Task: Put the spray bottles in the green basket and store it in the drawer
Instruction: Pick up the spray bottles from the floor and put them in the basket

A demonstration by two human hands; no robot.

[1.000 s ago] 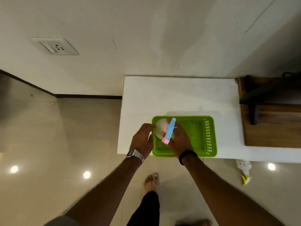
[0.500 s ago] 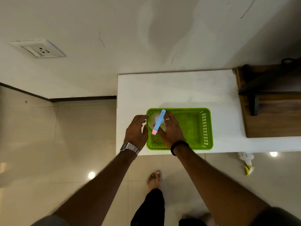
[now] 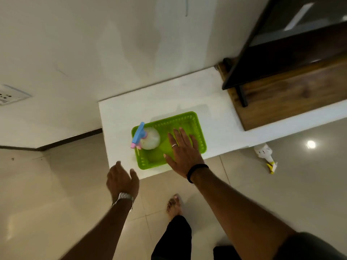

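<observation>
A green basket (image 3: 197, 126) sits at the near edge of a white counter (image 3: 216, 109). A clear spray bottle with a blue and pink trigger head (image 3: 148, 137) stands in the basket's left end, and no hand touches it. My right hand (image 3: 183, 152) hovers flat over the basket's near right part, fingers spread, holding nothing. My left hand (image 3: 122, 180) hangs below the counter's near left corner, fingers loosely apart and empty. A second spray bottle (image 3: 265, 153), white with a yellow nozzle, lies on the floor to the right, below the counter's edge.
A dark wooden unit (image 3: 293, 94) with a black frame adjoins the counter on the right. The wall behind carries a socket plate (image 3: 9, 94) at the left. My bare foot (image 3: 173, 205) stands on the glossy tiled floor under the counter's edge.
Both hands let go of the blue-headed bottle, which now stands alone in the basket. The left hand dropped back off the counter, the right slid rightwards over the basket. The view tilted.
</observation>
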